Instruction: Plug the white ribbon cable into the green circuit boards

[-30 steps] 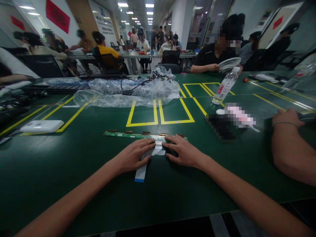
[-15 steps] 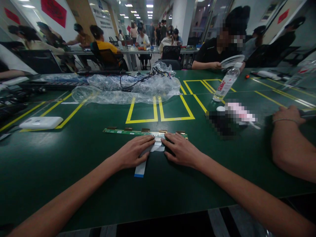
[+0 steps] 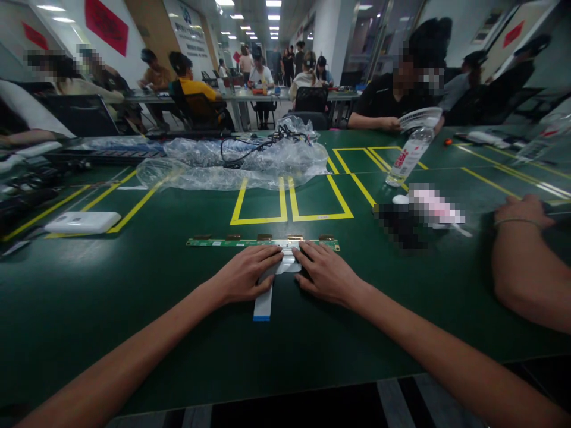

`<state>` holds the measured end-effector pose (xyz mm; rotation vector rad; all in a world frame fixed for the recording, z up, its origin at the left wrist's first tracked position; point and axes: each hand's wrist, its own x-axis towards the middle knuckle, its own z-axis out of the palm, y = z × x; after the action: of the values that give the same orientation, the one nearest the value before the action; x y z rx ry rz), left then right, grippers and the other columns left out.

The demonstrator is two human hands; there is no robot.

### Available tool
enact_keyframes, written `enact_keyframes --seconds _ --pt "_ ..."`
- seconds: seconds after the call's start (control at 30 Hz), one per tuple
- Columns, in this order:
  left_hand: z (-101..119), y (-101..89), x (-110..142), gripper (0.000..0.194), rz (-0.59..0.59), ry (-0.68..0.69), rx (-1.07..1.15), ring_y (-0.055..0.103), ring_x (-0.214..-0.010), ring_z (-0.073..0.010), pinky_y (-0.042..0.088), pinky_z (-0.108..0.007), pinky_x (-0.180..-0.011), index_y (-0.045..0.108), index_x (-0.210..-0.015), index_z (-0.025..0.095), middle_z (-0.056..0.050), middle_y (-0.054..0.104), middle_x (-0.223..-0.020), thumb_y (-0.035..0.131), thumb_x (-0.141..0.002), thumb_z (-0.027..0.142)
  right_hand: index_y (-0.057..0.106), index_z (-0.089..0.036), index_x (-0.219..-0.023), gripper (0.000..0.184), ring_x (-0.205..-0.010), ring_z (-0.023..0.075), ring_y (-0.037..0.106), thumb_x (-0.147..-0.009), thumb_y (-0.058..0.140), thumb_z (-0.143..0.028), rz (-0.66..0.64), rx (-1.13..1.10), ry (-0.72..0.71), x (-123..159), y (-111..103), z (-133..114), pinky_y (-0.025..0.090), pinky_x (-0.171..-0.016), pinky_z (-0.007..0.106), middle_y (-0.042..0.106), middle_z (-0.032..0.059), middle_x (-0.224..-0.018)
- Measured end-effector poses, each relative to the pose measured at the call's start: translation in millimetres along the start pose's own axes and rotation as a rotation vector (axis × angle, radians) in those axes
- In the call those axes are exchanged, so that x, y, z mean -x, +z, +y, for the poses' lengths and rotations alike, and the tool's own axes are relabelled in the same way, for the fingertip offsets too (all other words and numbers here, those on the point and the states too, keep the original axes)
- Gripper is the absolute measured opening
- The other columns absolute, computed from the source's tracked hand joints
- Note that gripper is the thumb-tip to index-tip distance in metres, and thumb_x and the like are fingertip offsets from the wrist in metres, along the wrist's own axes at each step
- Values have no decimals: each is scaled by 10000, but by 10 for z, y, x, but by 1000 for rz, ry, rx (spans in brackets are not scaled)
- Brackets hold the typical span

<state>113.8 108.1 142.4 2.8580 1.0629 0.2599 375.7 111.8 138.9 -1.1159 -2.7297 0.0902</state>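
A long, thin green circuit board (image 3: pixel 229 243) with small brown tabs along its far edge lies across the green table. A white flat ribbon cable (image 3: pixel 263 304) with a blue end comes out from under my left hand (image 3: pixel 243 274) toward me. My left fingers stretch over the cable and reach the board's near edge; the thumb rests on the cable. From the other side, my right hand (image 3: pixel 328 272) lies with fingers stretched and thumb apart, fingertips at the board beside a silvery-white strip (image 3: pixel 288 261). That strip sits between both hands. The fingertips partly hide where cable and board meet.
Beyond the board are yellow tape outlines (image 3: pixel 259 221) and crumpled clear plastic wrap (image 3: pixel 285 160) with black cables. A white device (image 3: pixel 82 222) lies left; a tilted bottle (image 3: pixel 410 156) stands right. Another person's arm (image 3: pixel 529 267) rests at the right edge. A person (image 3: pixel 379 98) sits opposite.
The blue end of the ribbon cable has swung slightly right, and the cable points more straight toward me. Both hands stay at the board. The view has shifted slightly.
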Motion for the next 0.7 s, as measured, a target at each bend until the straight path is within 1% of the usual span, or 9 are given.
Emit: enact_keyframes --seconds 0.13,0.27,0.37,0.47,0.53,0.57,0.63,0.67,0.7 --pt "33 -12 10 528 13 11 -28 499 -1302 -311 428 -509 -1079 490 -1464 128 -162 517 -1457 490 -978 332 435 -117 -1502 610 -1438 352 382 -1005 447 -471 -42 -15 -56 -14 -45 83 313 -1178 556 423 201 -1550" --pt "41 -5 36 425 44 8 -52 531 -1235 -293 433 -497 -1058 571 -1387 159 -128 575 -1385 489 -983 264 439 -156 -1500 572 -1449 325 371 -999 480 -429 -50 -67 -96 -17 -79 106 284 -1196 548 425 172 -1556" --pt "25 -3 46 402 61 8 -52 518 -1255 -288 426 -492 -1075 590 -1359 165 -119 569 -1394 499 -971 214 439 -173 -1502 574 -1449 325 371 -991 500 -427 -48 -95 -87 -19 -82 105 287 -1195 547 427 165 -1557" --pt "2 -5 48 427 48 -3 -35 495 -1298 -298 438 -500 -1075 563 -1391 176 -129 523 -1449 518 -969 226 458 -162 -1489 557 -1435 326 391 -986 516 -393 -29 -125 -85 -24 -87 117 301 -1187 551 446 166 -1542" --pt "-20 2 53 448 32 -3 -24 489 -1315 -305 449 -514 -1066 538 -1418 193 -130 508 -1471 526 -973 244 500 -151 -1455 507 -1401 313 437 -982 525 -331 28 -168 -95 -13 -124 111 337 -1169 539 500 167 -1497" --pt "-33 10 58 456 27 -1 -19 487 -1321 -308 452 -522 -1064 529 -1427 202 -128 509 -1475 530 -974 250 531 -155 -1428 467 -1370 295 475 -982 520 -293 77 -208 -104 2 -161 98 367 -1154 523 542 158 -1458" --pt "-60 30 71 465 31 2 -10 483 -1331 -312 453 -535 -1064 521 -1435 218 -121 517 -1474 539 -972 250 596 -190 -1360 389 -1276 256 560 -984 510 -241 216 -332 -129 55 -281 57 447 -1095 484 630 121 -1347" --pt "-71 39 77 467 39 3 -8 481 -1334 -314 453 -540 -1065 520 -1437 221 -118 519 -1473 544 -971 248 620 -222 -1329 358 -1222 241 597 -991 503 -233 296 -407 -136 92 -361 38 483 -1057 473 663 97 -1287" --pt "-79 45 83 469 48 4 -7 478 -1338 -317 454 -542 -1066 520 -1438 221 -115 518 -1477 548 -971 246 642 -248 -1298 330 -1175 247 622 -991 521 -256 377 -480 -144 134 -453 27 525 -1000 470 680 84 -1233"
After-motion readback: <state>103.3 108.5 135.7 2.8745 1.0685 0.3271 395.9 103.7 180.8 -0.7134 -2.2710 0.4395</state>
